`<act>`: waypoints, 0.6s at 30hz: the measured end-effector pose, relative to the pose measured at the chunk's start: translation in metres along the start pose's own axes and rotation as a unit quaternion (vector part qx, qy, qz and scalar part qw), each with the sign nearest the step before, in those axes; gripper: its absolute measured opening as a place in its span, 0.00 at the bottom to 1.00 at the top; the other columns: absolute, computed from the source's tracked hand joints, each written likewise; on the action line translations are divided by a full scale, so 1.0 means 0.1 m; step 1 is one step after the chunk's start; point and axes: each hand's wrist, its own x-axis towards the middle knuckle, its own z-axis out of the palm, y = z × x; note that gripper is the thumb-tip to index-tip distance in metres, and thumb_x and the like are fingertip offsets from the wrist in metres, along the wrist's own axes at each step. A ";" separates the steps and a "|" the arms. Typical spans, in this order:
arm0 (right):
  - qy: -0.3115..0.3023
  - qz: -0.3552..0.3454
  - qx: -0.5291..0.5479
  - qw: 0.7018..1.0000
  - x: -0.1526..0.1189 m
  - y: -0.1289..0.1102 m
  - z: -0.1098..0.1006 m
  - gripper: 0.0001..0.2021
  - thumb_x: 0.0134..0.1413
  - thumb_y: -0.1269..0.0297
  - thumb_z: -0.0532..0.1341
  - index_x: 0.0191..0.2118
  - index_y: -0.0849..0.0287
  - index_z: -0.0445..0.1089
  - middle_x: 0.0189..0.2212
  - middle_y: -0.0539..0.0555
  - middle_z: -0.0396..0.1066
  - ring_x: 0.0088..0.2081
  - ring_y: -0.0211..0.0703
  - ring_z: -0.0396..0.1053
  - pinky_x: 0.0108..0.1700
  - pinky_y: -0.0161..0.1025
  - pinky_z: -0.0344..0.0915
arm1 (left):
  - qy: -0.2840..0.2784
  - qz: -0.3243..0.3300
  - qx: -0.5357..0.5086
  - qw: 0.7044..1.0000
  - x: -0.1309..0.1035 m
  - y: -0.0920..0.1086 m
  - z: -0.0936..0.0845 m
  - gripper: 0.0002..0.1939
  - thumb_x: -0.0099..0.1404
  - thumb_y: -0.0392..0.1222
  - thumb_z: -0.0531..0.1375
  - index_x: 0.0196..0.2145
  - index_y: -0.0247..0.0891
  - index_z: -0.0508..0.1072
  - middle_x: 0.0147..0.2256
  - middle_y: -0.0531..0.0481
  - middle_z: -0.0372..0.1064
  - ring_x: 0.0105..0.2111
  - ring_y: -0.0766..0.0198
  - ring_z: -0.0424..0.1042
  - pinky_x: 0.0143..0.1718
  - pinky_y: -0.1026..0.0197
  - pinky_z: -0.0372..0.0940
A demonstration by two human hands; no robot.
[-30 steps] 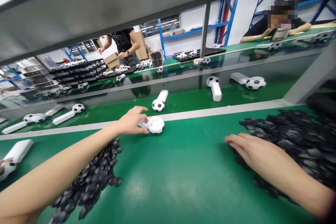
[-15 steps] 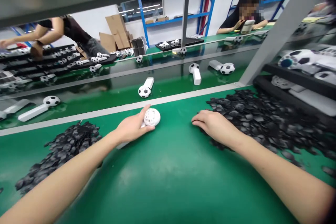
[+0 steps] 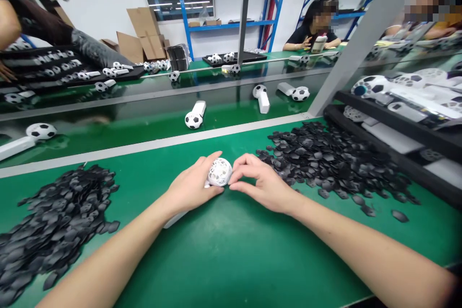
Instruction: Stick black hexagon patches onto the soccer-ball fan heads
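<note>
My left hand [image 3: 193, 180] is wrapped round a white soccer-ball piece [image 3: 220, 172] with open holes in its round head. Part of its white handle [image 3: 175, 219] shows below my wrist, and the palm hides the rest. My right hand [image 3: 258, 180] is at the ball's right side, thumb and fingertips drawn together in a pinch. Whatever it pinches, if anything, is too small to make out. A heap of small black plastic patches [image 3: 325, 156] lies just beyond my right hand. Another heap of black patches [image 3: 61, 224] spreads left of my left forearm.
Finished black-and-white ball pieces with handles [image 3: 194, 119] lie on the green conveyor [image 3: 151, 125] behind a pale rail [image 3: 144, 147]. At the right are stacked black trays [image 3: 397, 120] with white parts, near a slanting grey post [image 3: 361, 38]. Co-workers sit and stand across the line.
My right hand has moved left from the right heap's edge to the ball. The left hand still holds the piece, now slightly turned. The view has shifted, and the person at left has moved.
</note>
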 end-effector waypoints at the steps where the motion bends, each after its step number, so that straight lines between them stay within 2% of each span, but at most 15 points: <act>1: -0.003 -0.001 0.002 1.000 0.00 0.00 0.04 0.02 0.49 0.71 0.62 0.29 0.57 0.69 0.34 0.50 0.63 0.40 0.39 0.61 0.45 0.39 0.58 | 0.002 0.001 -0.003 1.000 0.00 0.00 0.00 0.36 0.55 0.51 0.57 0.59 0.47 0.47 0.53 0.46 0.57 0.50 0.52 0.62 0.47 0.52 0.60; 8: 0.025 -0.002 0.023 0.999 0.04 0.06 0.19 0.05 0.49 0.73 0.61 0.27 0.58 0.66 0.34 0.50 0.59 0.40 0.40 0.60 0.45 0.41 0.59 | 0.028 -0.006 -0.009 1.000 0.01 0.04 0.02 0.35 0.50 0.62 0.58 0.53 0.48 0.57 0.46 0.47 0.64 0.42 0.52 0.67 0.40 0.53 0.62; 11: 0.045 0.014 0.028 0.999 0.05 0.08 0.20 0.06 0.47 0.72 0.63 0.28 0.58 0.64 0.38 0.51 0.59 0.44 0.41 0.60 0.48 0.42 0.58 | 0.036 -0.005 -0.004 0.999 0.02 0.04 0.03 0.34 0.49 0.61 0.59 0.52 0.47 0.57 0.45 0.48 0.64 0.41 0.53 0.68 0.39 0.54 0.63; 14: 0.048 0.043 0.045 0.997 0.05 0.10 0.20 0.11 0.45 0.70 0.64 0.34 0.56 0.61 0.46 0.53 0.59 0.50 0.43 0.57 0.49 0.43 0.58 | 0.039 0.007 -0.007 0.999 0.03 0.02 0.03 0.33 0.51 0.59 0.59 0.52 0.47 0.58 0.46 0.48 0.65 0.41 0.53 0.68 0.40 0.55 0.62; 18: 0.031 0.071 0.079 0.994 0.04 0.10 0.23 0.16 0.45 0.68 0.63 0.39 0.56 0.57 0.47 0.54 0.61 0.47 0.42 0.60 0.46 0.42 0.61 | 0.042 0.015 -0.011 0.999 0.04 0.01 0.04 0.31 0.53 0.58 0.57 0.53 0.47 0.58 0.47 0.49 0.64 0.43 0.54 0.67 0.40 0.55 0.62</act>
